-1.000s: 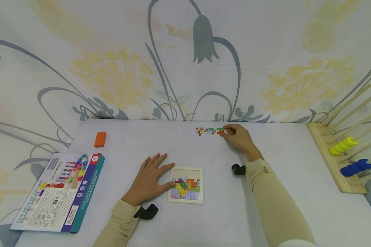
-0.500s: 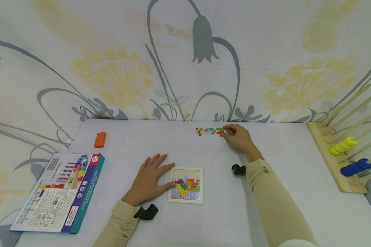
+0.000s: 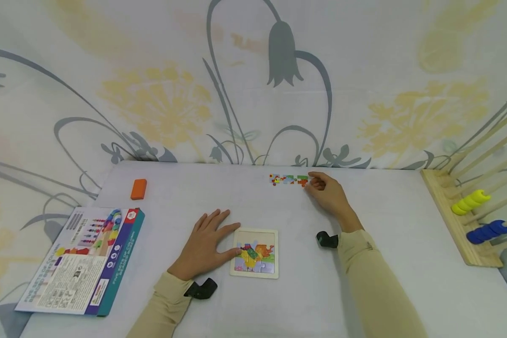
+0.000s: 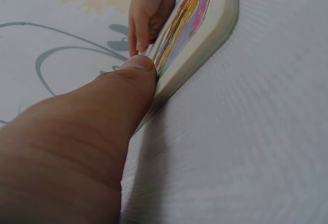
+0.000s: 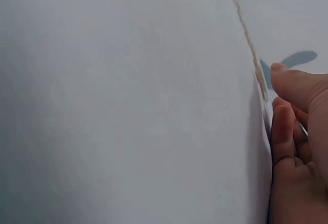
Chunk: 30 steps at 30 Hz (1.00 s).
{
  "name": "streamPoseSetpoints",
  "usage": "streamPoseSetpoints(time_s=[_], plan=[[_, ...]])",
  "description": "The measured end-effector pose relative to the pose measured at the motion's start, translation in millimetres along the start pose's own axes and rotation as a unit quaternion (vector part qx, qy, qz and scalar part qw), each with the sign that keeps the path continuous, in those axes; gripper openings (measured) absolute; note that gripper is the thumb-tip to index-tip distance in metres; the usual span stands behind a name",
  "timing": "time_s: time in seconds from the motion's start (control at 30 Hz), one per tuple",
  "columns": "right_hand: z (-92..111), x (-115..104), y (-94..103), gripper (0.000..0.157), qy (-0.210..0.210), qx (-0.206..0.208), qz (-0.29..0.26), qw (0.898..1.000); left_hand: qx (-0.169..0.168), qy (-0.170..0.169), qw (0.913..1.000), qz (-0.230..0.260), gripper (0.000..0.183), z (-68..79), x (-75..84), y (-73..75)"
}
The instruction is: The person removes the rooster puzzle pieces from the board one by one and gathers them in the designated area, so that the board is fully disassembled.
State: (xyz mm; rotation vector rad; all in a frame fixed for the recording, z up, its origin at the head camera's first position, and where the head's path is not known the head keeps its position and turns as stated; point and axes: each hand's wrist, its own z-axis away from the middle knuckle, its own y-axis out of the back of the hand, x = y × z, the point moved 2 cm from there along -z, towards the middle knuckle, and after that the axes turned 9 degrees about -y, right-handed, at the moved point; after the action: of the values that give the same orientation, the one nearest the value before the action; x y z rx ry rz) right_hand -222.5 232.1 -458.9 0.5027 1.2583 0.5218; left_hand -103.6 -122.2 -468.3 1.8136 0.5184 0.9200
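A square puzzle tray [image 3: 275,253] lies on the table, its lower part filled with coloured pieces and its top strip showing bare board. My left hand [image 3: 207,246] rests flat to its left with fingers spread; the thumb touches the tray's edge [image 4: 202,52] in the left wrist view. Farther back, three loose jigsaw pieces [image 3: 288,179] lie in a row. Beside the rightmost jigsaw piece [image 3: 303,180], my right hand [image 3: 329,195] has its thumb and forefinger loosely curved at the piece's right side. No piece shows between the fingers of my right hand [image 5: 297,126] in the right wrist view.
An orange block [image 3: 138,189] lies at the back left, behind a bead-set box [image 3: 82,263]. A wooden peg rack [image 3: 460,216] with yellow beads [image 3: 471,202] and blue beads [image 3: 489,232] stands at the right. Patterned cloth [image 3: 253,84] rises behind the table's back edge.
My right hand's fingertips have drawn slightly back from the rightmost jigsaw piece, and the gap between thumb and forefinger has widened. My left hand and the tray have stayed put.
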Motion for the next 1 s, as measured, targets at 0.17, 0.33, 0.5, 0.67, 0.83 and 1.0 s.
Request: streamPoseSetpoints(time_s=[0.17, 0.33, 0.5, 0.67, 0.83, 1.0], plan=[[14, 1, -10.5, 0.048, 0.009, 0.000, -0.026, 1.000, -0.008, 0.000, 1.0000, 0.000, 0.069, -0.6, 0.3, 1.5], [36, -4, -29.1, 0.044, 0.025, -0.011, -0.045, 0.999, -0.020, 0.003, 0.9997, 0.010, 0.078, 0.4, 0.1, 2.6], [62, -12, -47.2, 0.039, 0.040, -0.030, -0.048, 0.998, -0.036, 0.005, 0.9993, 0.010, 0.083, 0.3, -0.2, 1.6], [86, -15, -60.8, 0.036, 0.048, -0.054, -0.041, 0.997, -0.043, 0.003, 0.9991, 0.004, 0.084, 0.0, -0.3, 2.2], [100, -20, -70.1, 0.031, 0.059, -0.060, -0.017, 0.996, -0.050, 0.001, 0.9987, 0.011, 0.086, -0.1, 0.4, 4.7], [114, -36, -83.7, 0.027, 0.121, -0.102, -0.005, 0.987, -0.051, -0.004, 0.9986, 0.014, 0.086, 0.0, 0.5, 5.1]])
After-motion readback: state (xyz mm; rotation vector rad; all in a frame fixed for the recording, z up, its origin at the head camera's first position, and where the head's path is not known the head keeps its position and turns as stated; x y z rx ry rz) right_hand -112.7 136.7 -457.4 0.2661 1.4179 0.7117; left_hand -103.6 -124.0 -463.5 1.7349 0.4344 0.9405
